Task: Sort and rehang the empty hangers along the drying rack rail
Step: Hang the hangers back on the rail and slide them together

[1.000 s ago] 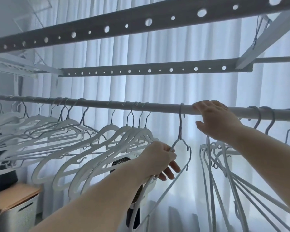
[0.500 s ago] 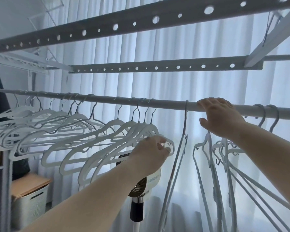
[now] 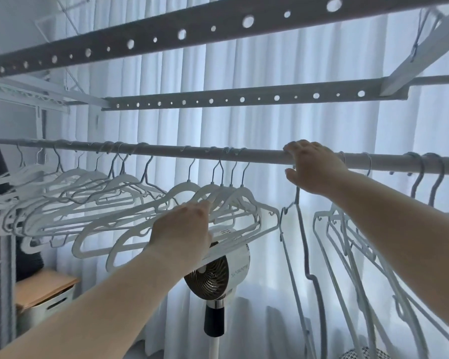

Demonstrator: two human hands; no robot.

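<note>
Both curled: left hand (image 3: 184,229) grips white hangers (image 3: 241,190), right hand (image 3: 314,169) grips rail (image 3: 192,152)

**2 arms raised**

Both bare forearms reach up and forward. The right hand (image 3: 314,169) curls its fingers over the rail (image 3: 166,151), thumb below. The left hand (image 3: 182,229), knuckles up, touches the hangers (image 3: 244,200); its fingertips are hidden.

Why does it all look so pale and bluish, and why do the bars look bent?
Head view: daylight through the white curtain backlights the scene, so the hangers look dim and flat. The wide-angle lens bows the rail and the perforated bar, most near the edges. Little motion blur shows.
</note>
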